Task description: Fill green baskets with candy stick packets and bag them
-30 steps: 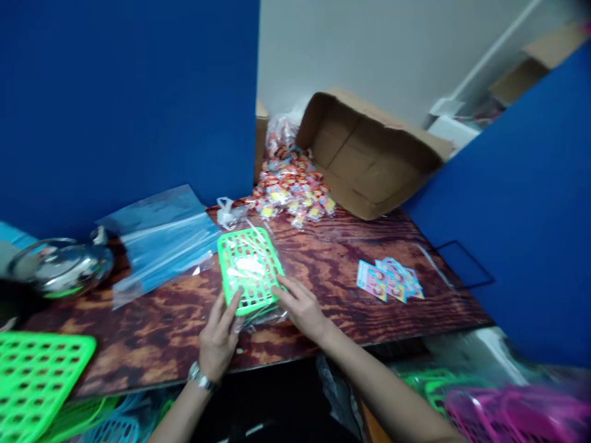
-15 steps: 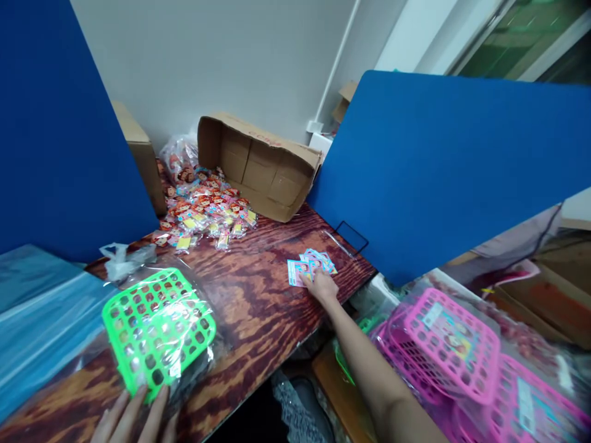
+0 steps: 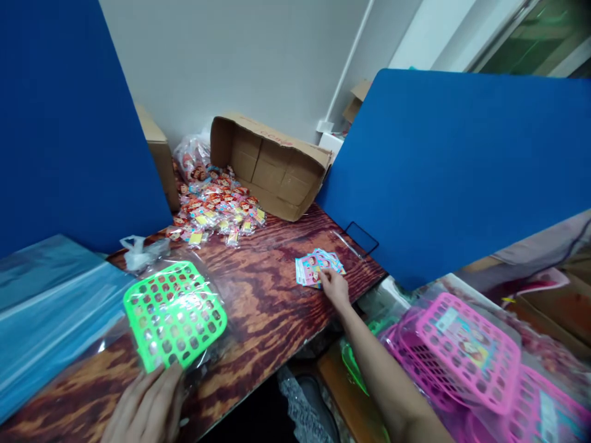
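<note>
Two large blue panels stand at the sides, the left panel (image 3: 69, 123) upright and the right panel (image 3: 462, 172) leaning in the view. Between them lies the surface (image 3: 258, 301), with a dark red-brown wood pattern. At its far end a cardboard box (image 3: 272, 166) lies on its side with the opening toward the person; there is red writing on its upper flap, but it is too blurred to read. On the left part of the surface is a stack of blue plastic bags (image 3: 46, 307). Below the right edge of the surface are pink baskets (image 3: 466, 351) in clear wrapping, and the top one carries a picture label whose words cannot be read. The green basket (image 3: 175, 314) lies flat on the near left part of the surface, inside a clear bag (image 3: 210, 354). A heap of small colourful packets (image 3: 217, 209) lies in front of the box. The cards (image 3: 318, 267), pink and blue with small pictures, lie in a loose stack near the right edge; no text on them can be read. The left hand (image 3: 148, 406) lies at the near edge of the green basket, its fingers stretched and close together, touching the clear bag. The right hand (image 3: 336, 288) reaches to the cards with its fingertips on the near side of the stack; whether they pinch a card cannot be told.
</note>
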`<act>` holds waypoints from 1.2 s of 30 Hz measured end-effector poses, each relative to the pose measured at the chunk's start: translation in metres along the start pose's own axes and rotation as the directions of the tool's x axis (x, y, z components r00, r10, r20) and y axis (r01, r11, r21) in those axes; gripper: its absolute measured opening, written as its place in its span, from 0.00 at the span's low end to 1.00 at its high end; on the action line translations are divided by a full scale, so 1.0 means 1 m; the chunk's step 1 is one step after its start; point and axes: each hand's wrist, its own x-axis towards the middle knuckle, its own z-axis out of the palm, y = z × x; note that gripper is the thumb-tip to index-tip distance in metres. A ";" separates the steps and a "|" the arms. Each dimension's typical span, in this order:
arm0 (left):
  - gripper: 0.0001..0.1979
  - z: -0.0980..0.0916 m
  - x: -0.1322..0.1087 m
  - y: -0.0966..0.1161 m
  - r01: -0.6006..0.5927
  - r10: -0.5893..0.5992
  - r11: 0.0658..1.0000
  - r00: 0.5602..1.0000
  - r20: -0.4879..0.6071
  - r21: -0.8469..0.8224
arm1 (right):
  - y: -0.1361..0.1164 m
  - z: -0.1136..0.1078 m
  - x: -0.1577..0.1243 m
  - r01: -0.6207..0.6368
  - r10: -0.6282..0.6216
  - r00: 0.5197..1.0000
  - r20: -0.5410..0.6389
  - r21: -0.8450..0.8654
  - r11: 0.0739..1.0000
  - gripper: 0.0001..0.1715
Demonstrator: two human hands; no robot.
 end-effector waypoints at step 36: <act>0.14 -0.013 0.017 0.012 0.216 -0.216 0.971 0.976 0.016 -0.104 | -0.088 0.082 -0.200 0.994 -0.996 -0.083 0.028 0.074 -0.081 0.25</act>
